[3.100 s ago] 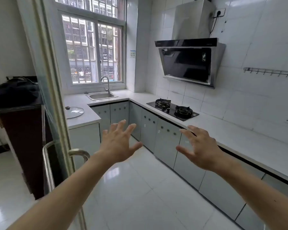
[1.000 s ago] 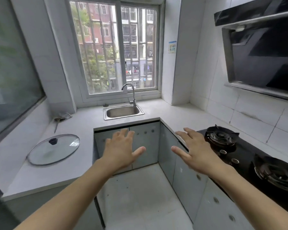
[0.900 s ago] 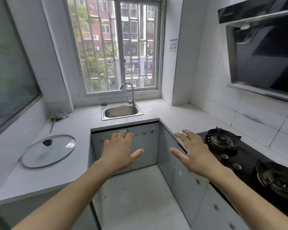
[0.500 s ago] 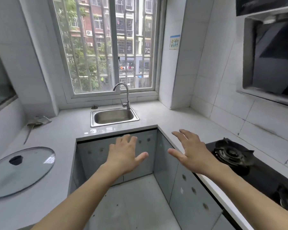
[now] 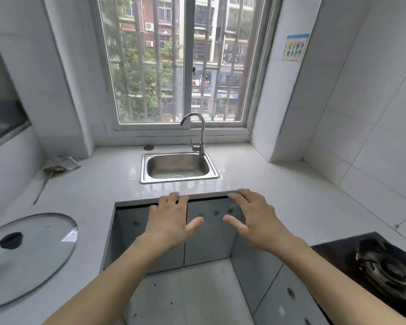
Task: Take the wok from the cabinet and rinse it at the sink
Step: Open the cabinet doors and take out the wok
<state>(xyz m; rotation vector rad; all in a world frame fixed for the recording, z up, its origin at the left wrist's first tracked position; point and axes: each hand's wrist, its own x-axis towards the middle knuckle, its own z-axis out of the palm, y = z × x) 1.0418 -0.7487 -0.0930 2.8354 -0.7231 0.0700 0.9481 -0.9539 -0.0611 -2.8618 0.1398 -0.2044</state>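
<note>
A small steel sink with a curved faucet sits in the white counter under the window. Below it are grey cabinet doors, all closed. No wok is in view. My left hand and my right hand are stretched out in front of these doors with fingers spread, holding nothing. Their fingertips reach up near the counter's front edge; I cannot tell whether they touch it.
A glass pot lid lies on the counter at the left. A gas stove burner is at the lower right. A metal utensil lies at the back left corner. Floor lies between the cabinets.
I have walked from the doorway into the kitchen corner, up to the sink. Both hands stayed open and now hover in front of the cabinet doors under the sink.
</note>
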